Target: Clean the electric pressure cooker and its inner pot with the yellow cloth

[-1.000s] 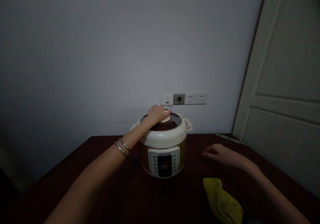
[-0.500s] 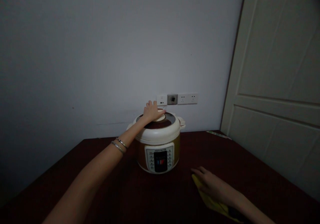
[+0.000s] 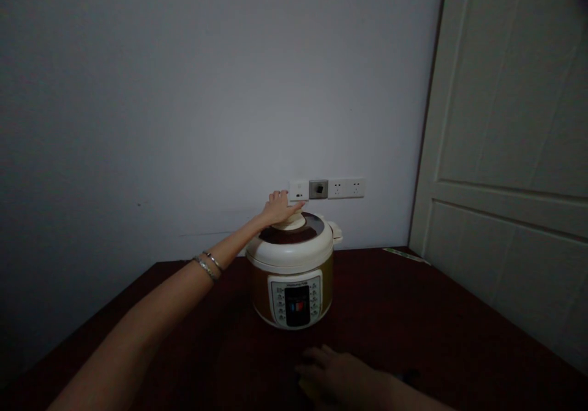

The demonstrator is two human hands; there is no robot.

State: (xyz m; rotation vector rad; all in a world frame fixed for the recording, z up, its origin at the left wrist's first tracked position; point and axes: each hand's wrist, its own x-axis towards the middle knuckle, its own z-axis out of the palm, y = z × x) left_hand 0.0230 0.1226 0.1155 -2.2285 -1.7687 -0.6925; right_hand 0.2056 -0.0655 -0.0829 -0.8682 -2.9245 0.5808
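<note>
A white and gold electric pressure cooker (image 3: 289, 264) stands on the dark red table, its control panel facing me. My left hand (image 3: 277, 209) is on top of it, fingers and thumb around the pale lid handle (image 3: 294, 221). Beneath my right hand (image 3: 337, 371), low in front of the cooker, a bit of yellow cloth (image 3: 310, 389) shows. That hand is closed over the cloth and hides most of it. The lid sits level on the cooker.
Behind the cooker, a row of wall sockets (image 3: 346, 188) runs along the pale wall. A white panelled door (image 3: 509, 154) borders the right side. Near the table's (image 3: 390, 301) back right corner lies a thin flat strip (image 3: 407, 255).
My right hand has moved left with the yellow cloth, from right of the cooker to in front of it. My left hand stays on the lid handle. The view has shifted slightly.
</note>
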